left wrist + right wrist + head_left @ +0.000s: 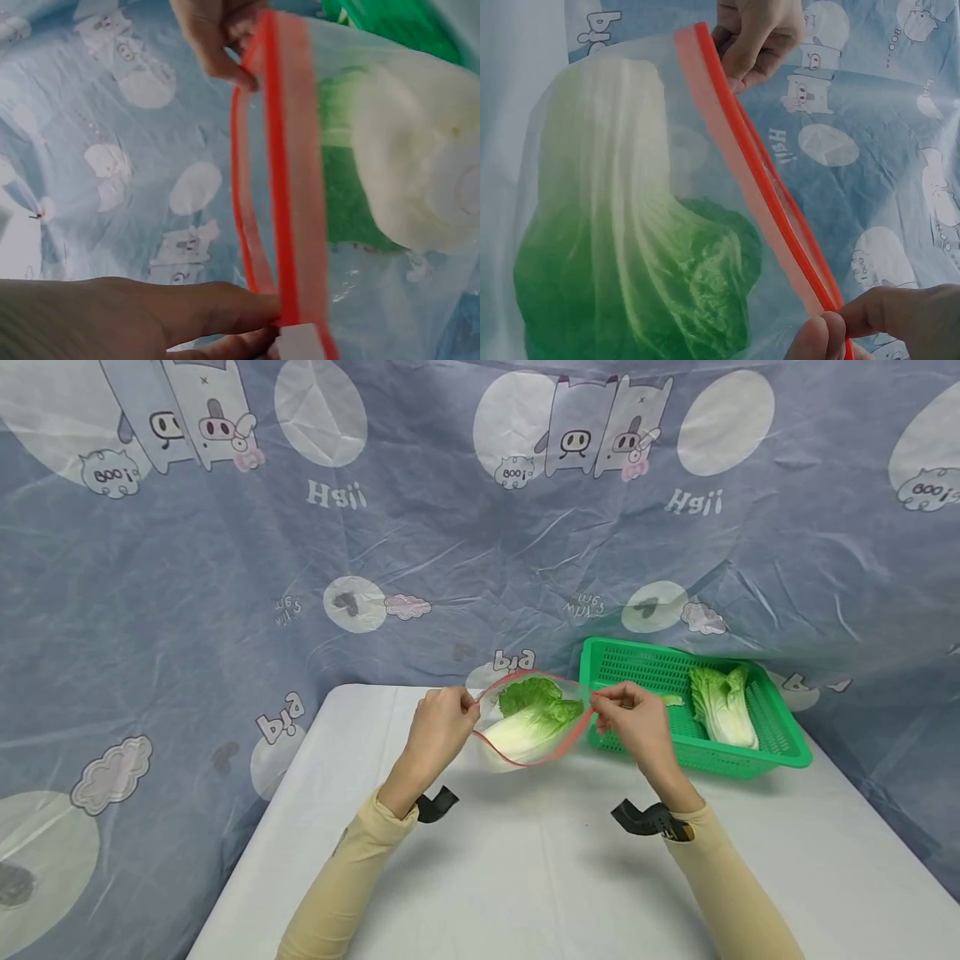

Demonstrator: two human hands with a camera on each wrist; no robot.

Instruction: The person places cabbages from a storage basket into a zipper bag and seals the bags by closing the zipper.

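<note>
The left hand (442, 722) pinches one end of the red-edged bag (750, 146) between thumb and fingers. Between both hands' fingertips the mouth gapes, presumably drawn apart to keep the film from closing. The leafy cabbage (528, 727) lies inside the bag, between the two sets of fingers. The right hand (637, 718) pinches the opposite end, its fingers hiding part of the green basket (720, 764) beyond. Farther right of those fingers, a second cabbage (727, 710) lies in it.
</note>
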